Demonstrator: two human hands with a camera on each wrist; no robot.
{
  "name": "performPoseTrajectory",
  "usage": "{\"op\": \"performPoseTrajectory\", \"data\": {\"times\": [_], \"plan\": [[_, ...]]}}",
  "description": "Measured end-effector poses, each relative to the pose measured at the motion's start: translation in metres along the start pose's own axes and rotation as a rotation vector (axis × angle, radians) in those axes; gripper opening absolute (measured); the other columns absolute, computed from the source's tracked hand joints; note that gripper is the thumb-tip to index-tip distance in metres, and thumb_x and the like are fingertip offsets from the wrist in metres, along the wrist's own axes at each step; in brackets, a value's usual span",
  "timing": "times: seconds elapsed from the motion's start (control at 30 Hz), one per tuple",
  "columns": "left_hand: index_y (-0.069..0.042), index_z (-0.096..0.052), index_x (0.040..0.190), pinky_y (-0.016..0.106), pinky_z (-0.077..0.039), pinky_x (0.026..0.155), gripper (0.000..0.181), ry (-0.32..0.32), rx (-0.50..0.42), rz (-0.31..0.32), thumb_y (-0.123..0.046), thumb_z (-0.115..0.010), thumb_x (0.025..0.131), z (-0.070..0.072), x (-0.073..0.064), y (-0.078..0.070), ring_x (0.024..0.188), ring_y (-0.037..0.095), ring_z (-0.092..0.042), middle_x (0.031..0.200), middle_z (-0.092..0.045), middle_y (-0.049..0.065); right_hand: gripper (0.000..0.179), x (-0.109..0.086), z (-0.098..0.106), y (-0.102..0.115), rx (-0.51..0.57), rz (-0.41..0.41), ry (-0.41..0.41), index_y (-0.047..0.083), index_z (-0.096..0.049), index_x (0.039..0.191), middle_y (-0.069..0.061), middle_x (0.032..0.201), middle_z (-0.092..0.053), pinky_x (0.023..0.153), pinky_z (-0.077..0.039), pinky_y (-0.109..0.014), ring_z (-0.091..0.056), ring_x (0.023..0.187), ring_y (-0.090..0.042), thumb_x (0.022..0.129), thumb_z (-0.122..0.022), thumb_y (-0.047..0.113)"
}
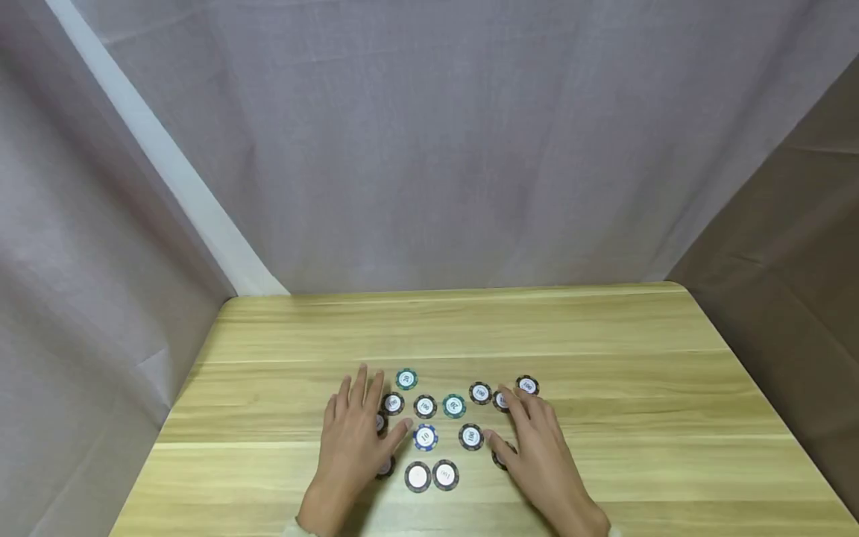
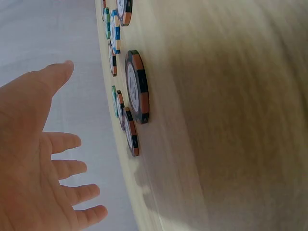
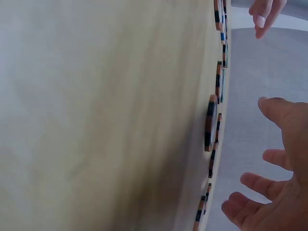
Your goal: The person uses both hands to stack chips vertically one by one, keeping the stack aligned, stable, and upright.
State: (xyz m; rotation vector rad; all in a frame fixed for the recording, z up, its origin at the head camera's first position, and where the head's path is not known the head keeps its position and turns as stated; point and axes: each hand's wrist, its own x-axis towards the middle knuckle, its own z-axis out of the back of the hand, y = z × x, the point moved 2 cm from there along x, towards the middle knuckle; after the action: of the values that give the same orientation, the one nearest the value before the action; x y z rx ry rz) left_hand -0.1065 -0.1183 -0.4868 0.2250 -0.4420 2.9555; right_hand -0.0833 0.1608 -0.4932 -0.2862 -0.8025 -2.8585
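Observation:
Several poker chips lie flat and spread apart on a wooden table. Most are black ones marked 100, such as the chip [image 1: 471, 436] near the right thumb; one blue chip [image 1: 426, 437] is marked 10, and two are green, a far chip [image 1: 406, 379] and a middle chip [image 1: 454, 406]. Over the left side of the spread is my left hand [image 1: 356, 440], fingers extended, partly hiding black chips. My right hand [image 1: 540, 455] is over the right side, fingers loosely bent. Both wrist views show a gap between each hand [image 2: 38, 154] [image 3: 284, 168] and the chips, palms holding nothing.
The pale wooden table [image 1: 604, 335] has rounded far corners. Grey cloth [image 1: 429, 149] hangs behind it and on the left, with a white strip [image 1: 161, 164] at the back left. Darker brown cloth [image 1: 792, 276] hangs along the right side.

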Motion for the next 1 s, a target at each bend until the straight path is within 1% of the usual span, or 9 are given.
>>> {"op": "performPoseTrajectory", "data": {"times": [0.17,0.3,0.5,0.67,0.77,0.9,1.0], "plan": [[-0.008,-0.047,0.157,0.068,-0.037,0.115,0.088,-0.009,-0.020,0.000,-0.059,-0.074,0.091,-0.001,-0.001,-0.002,0.145,0.051,-0.042,0.163,-0.041,0.024,0.072,-0.005,-0.004,0.003,0.016,-0.023,0.004,0.006,-0.057,0.149,-0.017,0.139,-0.059,0.108,-0.045,-0.057,-0.052,0.127,-0.036,0.088,-0.087,0.030],[-0.007,-0.048,0.157,0.068,-0.037,0.115,0.087,-0.014,-0.048,0.001,-0.058,-0.075,0.091,0.000,-0.003,-0.003,0.145,0.052,-0.043,0.162,-0.042,0.024,0.067,-0.006,-0.009,0.005,0.047,-0.059,0.031,0.005,-0.061,0.145,-0.013,0.132,-0.062,0.105,-0.048,-0.054,-0.054,0.121,-0.032,0.089,-0.086,0.031],[-0.006,-0.050,0.155,0.068,-0.040,0.113,0.086,-0.018,-0.068,-0.004,-0.055,-0.077,0.090,-0.001,-0.005,-0.004,0.142,0.052,-0.045,0.160,-0.044,0.025,0.065,-0.007,-0.016,0.007,0.112,-0.115,0.069,0.005,-0.063,0.143,-0.013,0.132,-0.064,0.109,-0.046,-0.057,-0.056,0.127,-0.035,0.087,-0.087,0.029],[-0.005,-0.050,0.154,0.068,-0.041,0.111,0.084,-0.012,-0.073,-0.004,-0.054,-0.077,0.090,-0.002,-0.007,-0.004,0.140,0.051,-0.047,0.159,-0.046,0.025,0.063,-0.010,-0.023,0.010,0.106,-0.098,0.042,0.004,-0.066,0.137,-0.011,0.127,-0.066,0.105,-0.046,-0.056,-0.059,0.120,-0.032,0.083,-0.090,0.028],[-0.006,-0.051,0.153,0.068,-0.041,0.111,0.084,-0.013,-0.079,-0.003,-0.055,-0.076,0.090,-0.003,-0.008,-0.004,0.140,0.051,-0.048,0.158,-0.047,0.025,0.061,-0.013,-0.027,0.012,0.110,-0.092,0.020,0.006,-0.069,0.132,-0.008,0.123,-0.067,0.097,-0.045,-0.050,-0.057,0.113,-0.027,0.080,-0.091,0.028],[-0.006,-0.051,0.154,0.067,-0.041,0.112,0.084,-0.009,-0.087,0.001,-0.055,-0.075,0.091,-0.004,-0.008,-0.005,0.140,0.051,-0.049,0.157,-0.048,0.025,0.058,-0.014,-0.031,0.011,0.130,-0.103,-0.007,0.010,-0.072,0.128,-0.006,0.121,-0.066,0.088,-0.039,-0.043,-0.054,0.108,-0.024,0.077,-0.094,0.028],[-0.006,-0.050,0.155,0.067,-0.039,0.114,0.084,0.003,-0.088,0.008,-0.056,-0.074,0.091,-0.004,-0.008,-0.004,0.140,0.051,-0.048,0.158,-0.047,0.025,0.056,-0.014,-0.036,0.009,0.136,-0.098,-0.034,0.012,-0.073,0.125,-0.005,0.120,-0.066,0.086,-0.036,-0.041,-0.052,0.105,-0.022,0.075,-0.094,0.026]]}}
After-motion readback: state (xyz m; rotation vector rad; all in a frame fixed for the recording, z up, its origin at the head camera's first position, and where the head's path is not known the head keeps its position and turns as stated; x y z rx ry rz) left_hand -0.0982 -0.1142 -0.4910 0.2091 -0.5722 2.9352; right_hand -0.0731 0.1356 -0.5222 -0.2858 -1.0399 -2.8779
